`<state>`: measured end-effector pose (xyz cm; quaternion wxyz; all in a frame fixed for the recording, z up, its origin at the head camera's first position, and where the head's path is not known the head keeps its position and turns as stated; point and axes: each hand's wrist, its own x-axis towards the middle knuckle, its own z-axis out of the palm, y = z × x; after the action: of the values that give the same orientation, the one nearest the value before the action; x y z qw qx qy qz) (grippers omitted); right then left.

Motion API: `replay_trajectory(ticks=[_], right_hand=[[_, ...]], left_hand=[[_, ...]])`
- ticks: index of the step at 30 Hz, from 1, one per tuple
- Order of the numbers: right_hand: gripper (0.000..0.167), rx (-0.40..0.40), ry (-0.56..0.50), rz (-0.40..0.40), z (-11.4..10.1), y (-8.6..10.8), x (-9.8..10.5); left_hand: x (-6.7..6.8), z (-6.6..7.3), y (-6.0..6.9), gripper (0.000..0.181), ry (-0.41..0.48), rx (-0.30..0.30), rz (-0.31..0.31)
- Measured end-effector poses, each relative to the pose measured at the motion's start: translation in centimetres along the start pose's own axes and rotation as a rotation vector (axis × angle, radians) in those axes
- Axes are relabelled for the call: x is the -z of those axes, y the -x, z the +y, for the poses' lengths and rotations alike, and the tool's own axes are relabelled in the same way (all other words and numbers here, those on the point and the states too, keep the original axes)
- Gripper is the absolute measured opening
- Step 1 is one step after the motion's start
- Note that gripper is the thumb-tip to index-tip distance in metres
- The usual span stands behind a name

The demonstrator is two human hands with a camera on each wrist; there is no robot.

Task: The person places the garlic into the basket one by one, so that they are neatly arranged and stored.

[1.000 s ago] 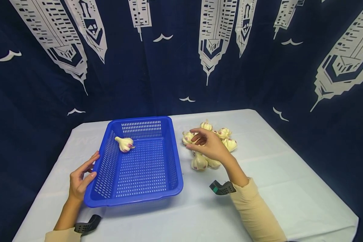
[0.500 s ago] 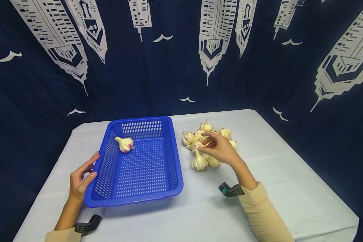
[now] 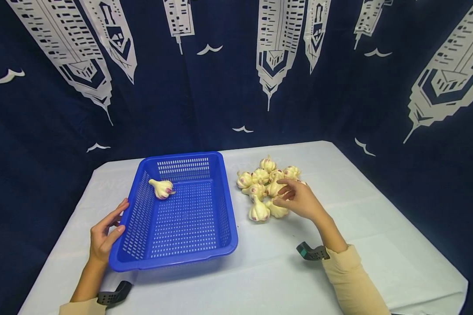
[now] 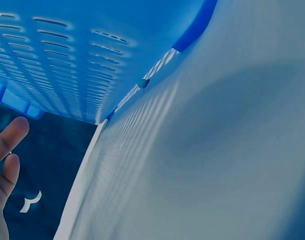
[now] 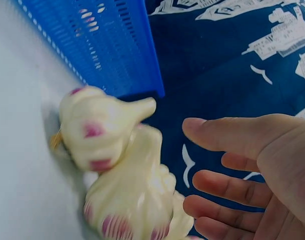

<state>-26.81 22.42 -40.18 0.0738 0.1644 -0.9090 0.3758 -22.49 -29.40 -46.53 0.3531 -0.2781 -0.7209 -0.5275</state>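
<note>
A blue perforated plastic basket [image 3: 177, 260] stands left of centre, with one garlic bulb [image 3: 162, 189] lying inside near its left wall. My left hand [image 3: 101, 239] touches the basket's left rim with its fingertips and thumb spread apart. In the left wrist view, loosely bent fingers [image 4: 11, 137] show by the basket wall [image 4: 77, 75]. Several garlic bulbs [image 3: 259, 210] with purple patches are bunched to the right of the basket. Over the right side of that bunch hovers my right hand [image 3: 302, 202], holding nothing. The right wrist view has its thumb and fingers apart, beside garlic bulbs [image 5: 132, 200].
A white cloth [image 3: 378, 245] covers the table. Behind it hangs a dark blue curtain [image 3: 220, 96] printed with white buildings and birds. Both wrists wear black bands, the left band [image 3: 115, 294] just in front of the basket's near left corner.
My right hand has moved rightward and nearer to me across the bunch, uncovering more garlic bulbs. My left hand and the basket stay in place.
</note>
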Motion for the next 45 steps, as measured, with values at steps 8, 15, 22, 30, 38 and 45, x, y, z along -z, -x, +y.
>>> replay_trajectory(ticks=[8,15,22,30,38,45], right_hand=[[0.063,-0.019,0.051,-0.019,1.2,0.6,0.1],[0.066,-0.028,0.044,-0.031,1.9,0.8,-0.1],[0.068,-0.029,0.058,-0.052,2.5,0.9,-0.9],[0.066,-0.017,0.067,-0.067,2.8,1.0,-1.3],[0.064,-0.021,0.086,-0.090,3.0,1.0,-1.7],[0.063,-0.022,0.110,-0.094,3.3,1.0,-1.8]], left_hand=[[0.1,0.0,0.0,0.048,0.020,-0.006,0.003],[0.0,-0.1,0.1,0.048,0.011,-0.002,0.002],[0.0,0.0,0.1,0.049,0.012,0.002,-0.002],[-0.1,0.1,0.1,0.049,0.009,0.022,0.008],[0.0,0.1,0.1,0.049,0.005,0.019,0.006],[-0.1,0.2,0.0,0.049,0.003,0.018,0.008]])
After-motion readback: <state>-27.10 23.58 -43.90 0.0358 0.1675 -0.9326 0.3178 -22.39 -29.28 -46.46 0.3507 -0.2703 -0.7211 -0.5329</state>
